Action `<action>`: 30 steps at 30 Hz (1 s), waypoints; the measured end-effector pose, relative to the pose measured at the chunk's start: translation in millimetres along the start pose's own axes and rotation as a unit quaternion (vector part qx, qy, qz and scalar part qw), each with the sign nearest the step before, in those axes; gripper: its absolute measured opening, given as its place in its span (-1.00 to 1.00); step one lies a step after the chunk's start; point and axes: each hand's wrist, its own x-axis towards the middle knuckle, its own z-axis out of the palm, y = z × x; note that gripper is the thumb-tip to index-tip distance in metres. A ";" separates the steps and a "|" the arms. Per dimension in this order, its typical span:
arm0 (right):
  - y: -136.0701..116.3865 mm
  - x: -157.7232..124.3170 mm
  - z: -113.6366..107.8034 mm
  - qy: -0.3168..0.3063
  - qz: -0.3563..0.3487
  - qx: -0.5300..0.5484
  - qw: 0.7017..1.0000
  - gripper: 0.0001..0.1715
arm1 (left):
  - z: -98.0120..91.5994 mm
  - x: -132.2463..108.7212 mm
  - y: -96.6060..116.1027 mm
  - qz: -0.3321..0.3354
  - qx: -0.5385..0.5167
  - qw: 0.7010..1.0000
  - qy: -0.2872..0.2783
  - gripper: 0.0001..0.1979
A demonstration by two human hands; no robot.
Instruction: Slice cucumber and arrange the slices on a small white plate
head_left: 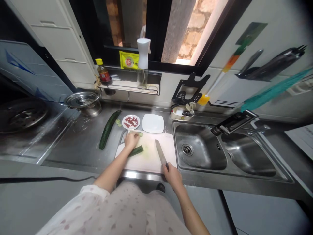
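On the steel counter lies a white cutting board [151, 160]. My left hand [131, 139] rests at the board's far left corner, fingers bent over cucumber slices there; whether it grips any I cannot tell. A short piece of cucumber [136, 151] lies just below that hand. My right hand [173, 176] grips the handle of a kitchen knife [160, 152], its blade lying flat across the board's right half and pointing away from me.
A whole cucumber [107, 129] lies left of the board. Behind the board stand a small plate of red pieces [131, 122] and an empty white plate [153, 123]. A double sink [220, 151] is at the right, a lidded pot [84, 101] at the back left.
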 end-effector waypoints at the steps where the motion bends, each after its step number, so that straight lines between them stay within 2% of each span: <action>1: -0.8 -0.3 -1.1 -0.002 0.002 0.000 1.000 -0.64 | -0.1 -5.7 -3.2 0.003 -0.007 1.000 -0.001 -0.75; 8: -4.7 -2.1 -4.8 -0.012 0.005 -0.006 1.000 -0.63 | -2.5 -42.2 -20.3 0.041 -0.021 0.999 -0.018 -0.79; 15: -6.9 -4.0 -5.6 -0.009 0.006 -0.015 1.000 -0.63 | 0.6 -62.4 -28.8 0.104 -0.039 0.994 -0.013 -0.79; 23: -8.8 -4.1 -4.3 0.000 -0.003 -0.017 1.000 -0.63 | 5.2 -70.5 -31.4 0.162 -0.048 0.986 -0.008 -0.76; 30: -23.2 -7.5 -0.8 0.021 -0.058 0.001 0.998 -0.63 | 5.6 -68.8 -32.7 0.196 -0.052 0.979 -0.009 -0.73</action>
